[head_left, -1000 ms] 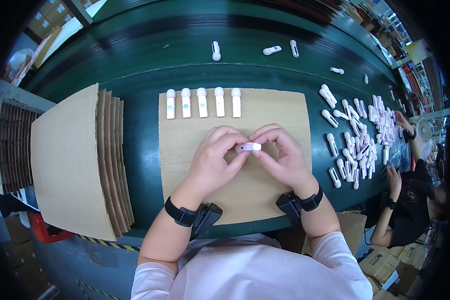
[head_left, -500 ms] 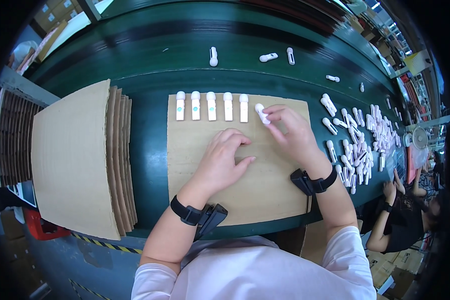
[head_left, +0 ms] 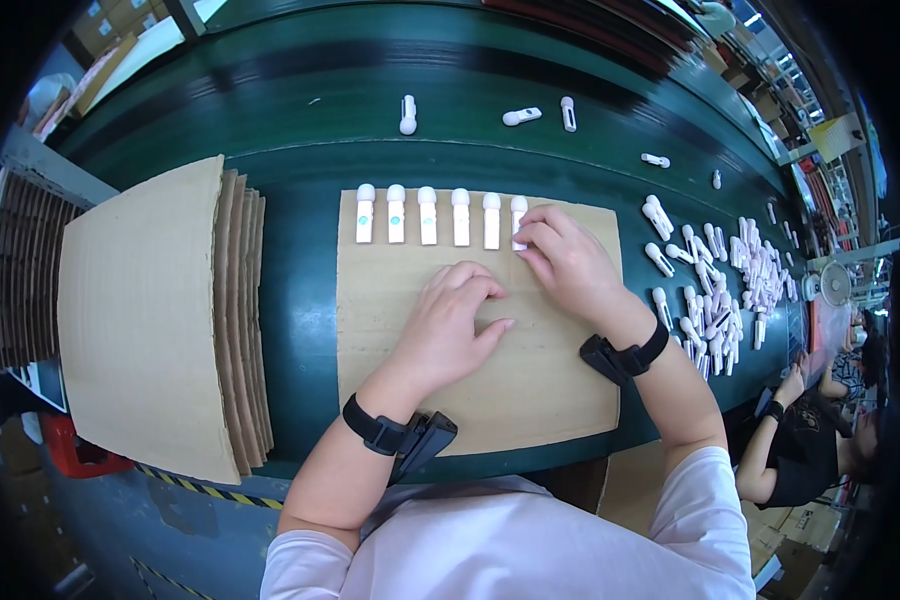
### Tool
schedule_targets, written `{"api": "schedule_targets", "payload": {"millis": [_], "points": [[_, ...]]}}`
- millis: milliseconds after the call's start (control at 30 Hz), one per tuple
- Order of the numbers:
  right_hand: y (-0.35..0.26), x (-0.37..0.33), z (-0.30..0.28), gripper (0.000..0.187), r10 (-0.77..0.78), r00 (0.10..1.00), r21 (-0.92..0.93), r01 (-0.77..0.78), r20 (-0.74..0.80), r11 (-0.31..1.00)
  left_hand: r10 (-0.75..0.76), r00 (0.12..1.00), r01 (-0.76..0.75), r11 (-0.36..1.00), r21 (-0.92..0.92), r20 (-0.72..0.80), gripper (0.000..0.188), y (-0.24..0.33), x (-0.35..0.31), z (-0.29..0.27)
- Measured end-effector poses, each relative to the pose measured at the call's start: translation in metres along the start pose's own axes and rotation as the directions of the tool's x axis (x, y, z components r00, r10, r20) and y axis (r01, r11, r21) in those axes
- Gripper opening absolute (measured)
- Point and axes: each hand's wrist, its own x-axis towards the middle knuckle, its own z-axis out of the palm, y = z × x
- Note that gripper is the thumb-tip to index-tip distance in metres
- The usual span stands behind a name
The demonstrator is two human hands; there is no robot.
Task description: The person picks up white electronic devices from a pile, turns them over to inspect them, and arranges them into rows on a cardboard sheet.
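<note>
Along the far edge of a flat cardboard sheet [head_left: 470,380] stands a row of several small white wands with round heads, such as the leftmost wand [head_left: 365,220]. Some of them carry a round teal mark. My right hand [head_left: 575,265] pinches a white round-headed wand [head_left: 519,206] at the right end of this row, aligned with the others; its lower part is partly covered by my fingers. My left hand [head_left: 452,325] hovers over or rests on the middle of the sheet, fingers loosely apart and holding nothing.
A stack of cardboard sheets [head_left: 140,320] stands at the left. To the right, a heap of similar wands [head_left: 760,262] spreads over the green surface [head_left: 300,330]. A few wands lie on the far green strip [head_left: 350,110]. A person [head_left: 805,440] sits at the far right.
My right hand has moved the wand left and straightened it beside the row. Wands on the far strip have shifted left in the picture. The left hand stays nearly still.
</note>
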Motion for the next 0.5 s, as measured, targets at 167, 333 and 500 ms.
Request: {"api": "schedule_targets", "payload": {"millis": [167,333,500], "points": [[0.005,0.011,-0.011,0.02,0.048,0.997,0.1,-0.054,0.061,0.994,-0.006,1.0,0.006,1.0,0.01,-0.005,0.026,0.0,0.001,-0.002],[0.034,0.044,-0.026,0.024,0.0,0.998,-0.028,0.002,0.062,1.0,-0.005,1.0,0.005,1.0,0.018,-0.014,0.026,0.001,-0.001,-0.001],[0.075,0.103,-0.012,0.025,0.071,0.995,-0.191,-0.055,0.075,0.98,-0.004,1.0,0.004,1.0,0.005,-0.022,0.024,0.001,-0.001,-0.003]]}}
